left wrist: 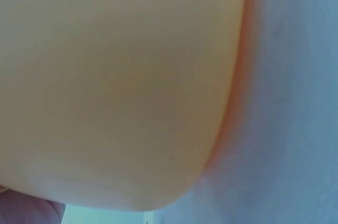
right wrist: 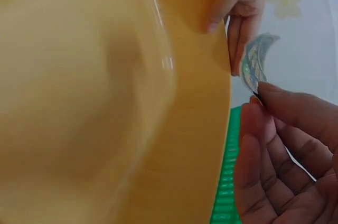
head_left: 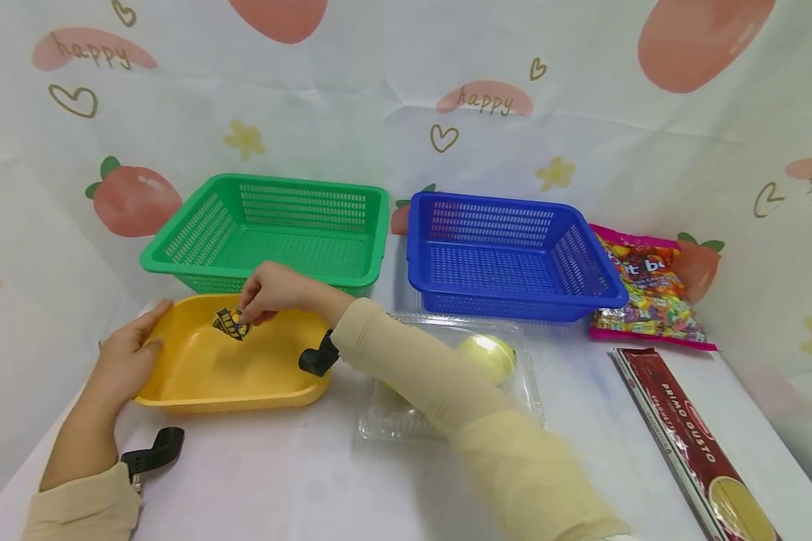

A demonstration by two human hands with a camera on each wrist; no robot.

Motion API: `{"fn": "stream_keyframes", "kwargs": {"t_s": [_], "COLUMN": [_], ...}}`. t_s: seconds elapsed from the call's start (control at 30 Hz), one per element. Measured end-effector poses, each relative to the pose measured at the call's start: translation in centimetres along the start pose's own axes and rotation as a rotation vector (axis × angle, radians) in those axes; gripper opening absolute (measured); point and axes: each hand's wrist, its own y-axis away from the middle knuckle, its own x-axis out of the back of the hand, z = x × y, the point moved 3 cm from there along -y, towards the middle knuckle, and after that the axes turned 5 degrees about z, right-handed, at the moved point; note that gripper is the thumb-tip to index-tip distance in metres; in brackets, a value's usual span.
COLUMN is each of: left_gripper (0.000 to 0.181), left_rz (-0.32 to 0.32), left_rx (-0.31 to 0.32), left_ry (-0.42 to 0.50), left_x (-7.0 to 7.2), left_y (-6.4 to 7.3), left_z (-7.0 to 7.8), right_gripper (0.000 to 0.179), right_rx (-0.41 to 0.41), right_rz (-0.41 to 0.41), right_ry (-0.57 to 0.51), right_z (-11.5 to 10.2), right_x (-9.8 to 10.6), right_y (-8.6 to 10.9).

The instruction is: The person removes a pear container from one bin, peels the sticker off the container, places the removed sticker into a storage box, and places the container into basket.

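Observation:
In the head view a yellow basin [head_left: 203, 368] stands at the left of the table. My left hand [head_left: 131, 353] grips its left rim, thumb over the inner side and fingers outside. Over the basin, my right hand [head_left: 274, 291] pinches a small black-and-yellow wrapped packet [head_left: 231, 324] between thumb and fingertips. The right wrist view shows the silvery side of this packet [right wrist: 257, 61] at the fingertips, with the left hand [right wrist: 240, 2] on the rim behind it. The basin's outer wall [left wrist: 121, 92] fills most of the left wrist view.
Behind the basin sits a green basket [head_left: 291, 248], with a blue basket [head_left: 507, 263] to its right. A clear plastic box [head_left: 392, 428] holding a pale green round thing [head_left: 490, 357] lies under the right forearm. A candy bag [head_left: 649, 289] and a spaghetti pack [head_left: 697, 443] lie at right.

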Motion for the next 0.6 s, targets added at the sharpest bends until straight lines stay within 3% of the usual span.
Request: {"fn": "stream_keyframes", "kwargs": {"t_s": [0.17, 0.33, 0.6], "left_gripper": [0.053, 0.052, 0.052], "left_rz": [0.008, 0.019, 0.014], "left_rx": [-0.003, 0.004, 0.012], "left_ry": [0.019, 0.029, 0.043], "left_x": [0.0, 0.1, -0.1], "left_y": [0.0, 0.1, 0.0], "left_z": [0.0, 0.1, 0.3], "right_gripper": [0.015, 0.02, 0.022], "right_rx": [-0.034, -0.07, -0.145], "right_rz": [0.008, -0.043, -0.062], "right_ry": [0.059, 0.105, 0.061], "right_z": [-0.5, -0.9, -0.3], "right_x": [-0.9, -2.3, -3.2], "right_y": [-0.9, -1.8, -1.8]}}
